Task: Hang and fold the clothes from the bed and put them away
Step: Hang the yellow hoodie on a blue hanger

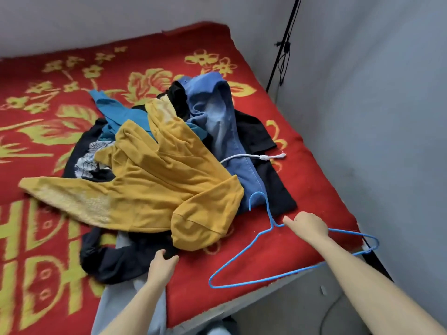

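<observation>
Lower centre, my left grip [162,264] is clenched on the dark garment [121,264] at the bed [48,117] edge. Lower right, my right grip [308,226] holds the hanger [272,222] by its neck. If I tug hard, the yellow top [157,184] lying over it may drag off, and the hook may snag.

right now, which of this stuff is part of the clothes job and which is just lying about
Job: blue hanger in right grip, navy garment in left grip, yellow top, blue denim, teal shirt, black garment.
Just there: red blanket, wall cable.
</observation>
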`<act>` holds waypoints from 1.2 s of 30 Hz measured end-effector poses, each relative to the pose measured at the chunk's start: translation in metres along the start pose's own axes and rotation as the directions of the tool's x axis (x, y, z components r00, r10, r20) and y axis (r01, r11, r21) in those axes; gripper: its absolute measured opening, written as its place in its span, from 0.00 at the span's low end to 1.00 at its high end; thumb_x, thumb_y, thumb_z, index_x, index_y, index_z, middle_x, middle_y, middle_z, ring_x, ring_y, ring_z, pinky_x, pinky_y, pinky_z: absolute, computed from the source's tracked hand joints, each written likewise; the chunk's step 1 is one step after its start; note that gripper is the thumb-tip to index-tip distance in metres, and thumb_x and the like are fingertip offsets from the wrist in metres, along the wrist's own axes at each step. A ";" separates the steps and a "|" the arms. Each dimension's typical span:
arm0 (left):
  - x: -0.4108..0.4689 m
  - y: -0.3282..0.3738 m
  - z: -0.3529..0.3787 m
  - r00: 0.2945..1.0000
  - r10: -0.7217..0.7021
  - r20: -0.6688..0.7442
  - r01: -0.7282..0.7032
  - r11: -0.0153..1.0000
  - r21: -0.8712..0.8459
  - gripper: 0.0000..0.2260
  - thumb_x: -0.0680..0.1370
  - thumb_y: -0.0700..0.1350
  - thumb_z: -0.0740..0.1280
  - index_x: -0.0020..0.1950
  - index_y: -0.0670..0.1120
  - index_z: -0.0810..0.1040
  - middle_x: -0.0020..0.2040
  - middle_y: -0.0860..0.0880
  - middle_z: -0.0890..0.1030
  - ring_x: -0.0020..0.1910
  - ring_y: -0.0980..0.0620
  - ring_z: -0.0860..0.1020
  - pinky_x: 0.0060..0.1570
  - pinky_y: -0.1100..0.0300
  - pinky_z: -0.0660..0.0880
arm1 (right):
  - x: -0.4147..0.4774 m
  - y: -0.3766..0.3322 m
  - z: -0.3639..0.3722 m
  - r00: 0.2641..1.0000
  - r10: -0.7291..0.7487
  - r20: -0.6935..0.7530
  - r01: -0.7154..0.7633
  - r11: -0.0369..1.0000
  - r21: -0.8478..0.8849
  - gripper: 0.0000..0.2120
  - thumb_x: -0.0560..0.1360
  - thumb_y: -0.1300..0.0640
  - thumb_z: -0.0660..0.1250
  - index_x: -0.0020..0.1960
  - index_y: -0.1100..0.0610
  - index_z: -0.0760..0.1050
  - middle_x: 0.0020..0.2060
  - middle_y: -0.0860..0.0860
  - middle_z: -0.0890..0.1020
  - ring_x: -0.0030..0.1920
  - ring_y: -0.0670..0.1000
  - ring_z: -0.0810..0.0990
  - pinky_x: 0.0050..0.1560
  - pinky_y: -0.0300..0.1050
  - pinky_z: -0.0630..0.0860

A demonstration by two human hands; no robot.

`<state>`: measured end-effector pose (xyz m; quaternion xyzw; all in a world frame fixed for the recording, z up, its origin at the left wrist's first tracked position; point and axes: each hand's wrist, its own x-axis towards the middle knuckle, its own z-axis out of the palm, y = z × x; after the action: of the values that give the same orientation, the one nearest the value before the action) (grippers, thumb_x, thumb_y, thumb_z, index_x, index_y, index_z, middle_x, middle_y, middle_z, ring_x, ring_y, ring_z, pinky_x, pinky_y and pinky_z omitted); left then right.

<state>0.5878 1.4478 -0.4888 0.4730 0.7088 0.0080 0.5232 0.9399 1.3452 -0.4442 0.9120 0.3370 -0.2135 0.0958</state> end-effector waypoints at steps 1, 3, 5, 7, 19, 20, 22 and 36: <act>0.006 0.002 0.005 1.000 -0.016 -0.008 0.016 1.000 0.008 0.28 0.76 0.43 0.66 0.74 0.39 0.61 0.68 0.39 0.70 0.48 0.50 0.72 0.47 0.59 0.66 | 0.011 -0.002 0.004 1.000 -0.013 0.024 0.013 0.999 -0.041 0.24 0.75 0.39 0.56 0.45 0.57 0.79 0.49 0.55 0.82 0.52 0.58 0.80 0.44 0.44 0.70; 0.013 0.005 0.010 0.999 -0.045 -0.028 0.046 0.999 0.025 0.30 0.76 0.44 0.67 0.75 0.39 0.59 0.71 0.39 0.67 0.61 0.44 0.72 0.53 0.57 0.67 | 0.028 -0.009 0.010 0.998 -0.028 0.057 0.034 0.994 -0.099 0.23 0.75 0.38 0.56 0.48 0.56 0.79 0.50 0.54 0.82 0.53 0.57 0.80 0.45 0.44 0.71; 0.027 0.007 0.014 0.995 -0.079 -0.059 0.081 0.996 0.032 0.31 0.76 0.45 0.67 0.75 0.40 0.58 0.73 0.40 0.64 0.70 0.41 0.66 0.62 0.52 0.66 | 0.052 -0.017 0.018 0.997 -0.038 0.068 0.047 0.989 -0.141 0.24 0.75 0.37 0.55 0.50 0.55 0.78 0.50 0.52 0.82 0.53 0.55 0.80 0.48 0.44 0.71; 0.033 0.010 0.014 0.992 -0.101 -0.077 0.104 0.994 0.031 0.32 0.76 0.46 0.68 0.75 0.40 0.57 0.73 0.40 0.63 0.71 0.41 0.64 0.65 0.50 0.64 | 0.065 -0.025 0.023 0.997 -0.059 0.040 0.066 0.981 -0.181 0.24 0.78 0.37 0.52 0.52 0.54 0.78 0.51 0.51 0.82 0.54 0.53 0.79 0.53 0.45 0.68; 0.067 0.032 0.025 0.986 -0.164 -0.020 0.160 0.979 -0.129 0.35 0.77 0.49 0.68 0.77 0.42 0.53 0.75 0.41 0.61 0.72 0.43 0.64 0.68 0.50 0.63 | 0.072 -0.116 0.050 0.798 -0.585 -0.142 0.573 0.811 -0.121 0.26 0.51 0.60 0.81 0.47 0.62 0.81 0.45 0.59 0.82 0.46 0.57 0.83 0.38 0.44 0.79; 0.065 0.035 0.026 0.988 -0.153 -0.016 0.150 0.983 -0.110 0.34 0.77 0.49 0.67 0.77 0.43 0.54 0.75 0.41 0.61 0.72 0.43 0.63 0.67 0.52 0.63 | 0.075 -0.128 0.051 0.785 -0.609 -0.114 0.604 0.793 -0.077 0.28 0.58 0.58 0.78 0.57 0.61 0.78 0.54 0.61 0.80 0.56 0.58 0.79 0.48 0.46 0.78; 0.057 0.038 0.025 0.995 -0.101 -0.028 0.100 0.995 -0.019 0.31 0.77 0.48 0.68 0.76 0.43 0.58 0.73 0.42 0.65 0.69 0.45 0.66 0.61 0.55 0.65 | 0.088 -0.151 0.059 0.772 -0.636 -0.023 0.633 0.771 -0.063 0.33 0.73 0.56 0.68 0.74 0.58 0.59 0.72 0.60 0.62 0.73 0.58 0.60 0.68 0.52 0.64; 0.013 -0.036 -0.025 0.978 -0.183 -0.104 0.190 0.980 0.061 0.21 0.79 0.45 0.64 0.70 0.41 0.68 0.69 0.42 0.69 0.69 0.45 0.66 0.65 0.55 0.63 | 0.094 -0.196 0.056 0.738 -0.621 0.264 0.667 0.611 -0.427 0.12 0.78 0.60 0.56 0.57 0.53 0.75 0.56 0.52 0.80 0.61 0.56 0.71 0.61 0.52 0.61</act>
<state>0.5446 1.4486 -0.5051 0.4217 0.7747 -0.0429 0.4692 0.8575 1.5290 -0.5422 0.6623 0.6801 -0.1801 0.2577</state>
